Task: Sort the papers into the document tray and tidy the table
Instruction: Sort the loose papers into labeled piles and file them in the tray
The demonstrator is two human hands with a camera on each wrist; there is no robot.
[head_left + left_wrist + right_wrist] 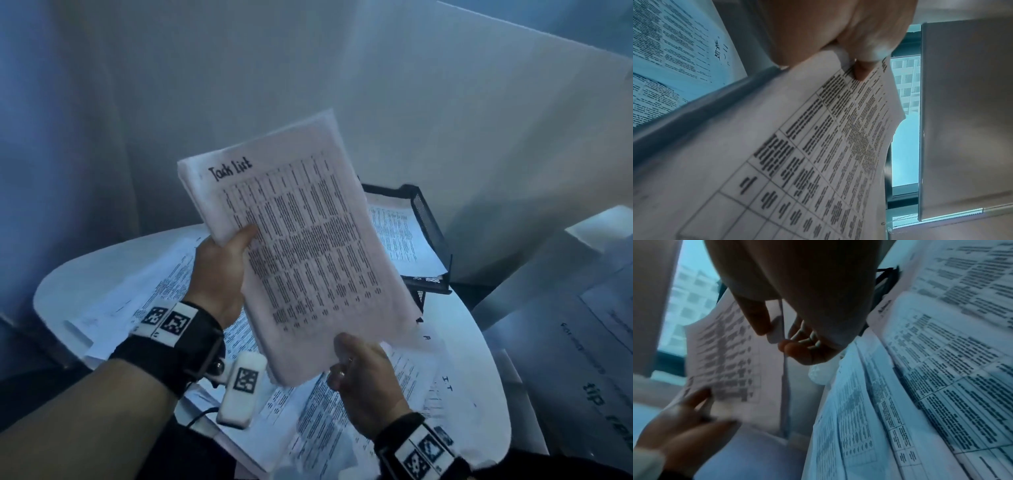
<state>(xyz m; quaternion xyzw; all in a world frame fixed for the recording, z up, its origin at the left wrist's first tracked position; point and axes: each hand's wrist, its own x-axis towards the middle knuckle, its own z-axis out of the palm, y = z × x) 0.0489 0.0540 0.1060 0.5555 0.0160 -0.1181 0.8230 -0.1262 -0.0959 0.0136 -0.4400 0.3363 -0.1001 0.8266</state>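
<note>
A thick stack of papers [301,240] headed "Task list" is held up, tilted, above the round white table [479,359]. My left hand [239,240] grips its left edge, thumb [859,71] on the printed top sheet [807,146]. My right hand [346,353] pinches the stack's near bottom edge [783,340] between thumb and fingers. The black mesh document tray [426,212] stands at the back right of the table, partly hidden by the stack, with printed sheets [400,236] in it. Many loose printed papers [164,284] lie spread over the table under both hands.
Overlapping sheets [920,386] cover the table's near right. A small white tagged device [241,390] hangs by a cable at my left wrist. Grey printed packaging [582,342] lies right of the table. A wall and curtain [205,85] stand behind.
</note>
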